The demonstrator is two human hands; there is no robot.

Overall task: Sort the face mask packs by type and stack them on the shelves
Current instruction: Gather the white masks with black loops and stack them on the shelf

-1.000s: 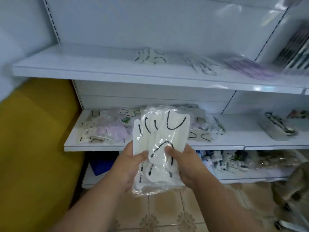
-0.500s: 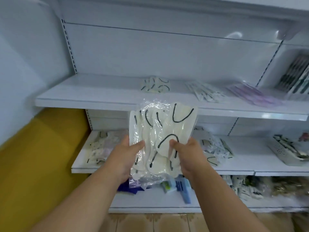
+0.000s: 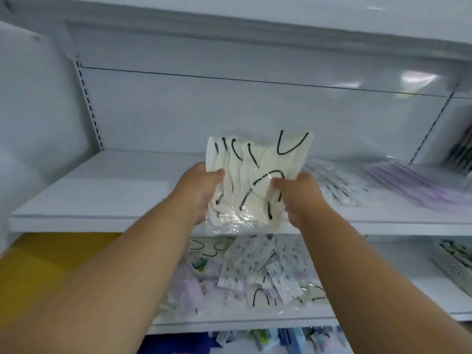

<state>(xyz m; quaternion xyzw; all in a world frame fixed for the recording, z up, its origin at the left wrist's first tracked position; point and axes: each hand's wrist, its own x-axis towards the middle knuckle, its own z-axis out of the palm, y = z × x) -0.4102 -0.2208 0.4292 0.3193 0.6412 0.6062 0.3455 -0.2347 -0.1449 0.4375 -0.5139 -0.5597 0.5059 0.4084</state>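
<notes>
mask pack (image 3: 258,180) at frame centre, left hand (image 3: 198,191) and right hand (image 3: 300,194) fingers clamped on its sides, above the upper shelf (image 3: 102,200).

No words, brand names, numbers or signs can be read anywhere. The clear mask pack (image 3: 258,180) shows only black ear loops, and the packs on the lower shelf (image 3: 258,319) show only a blurred dot pattern.

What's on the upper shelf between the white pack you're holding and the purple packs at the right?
In the head view, a pile of white packs lies on the upper shelf, between the held pack and the purple packs.
</notes>
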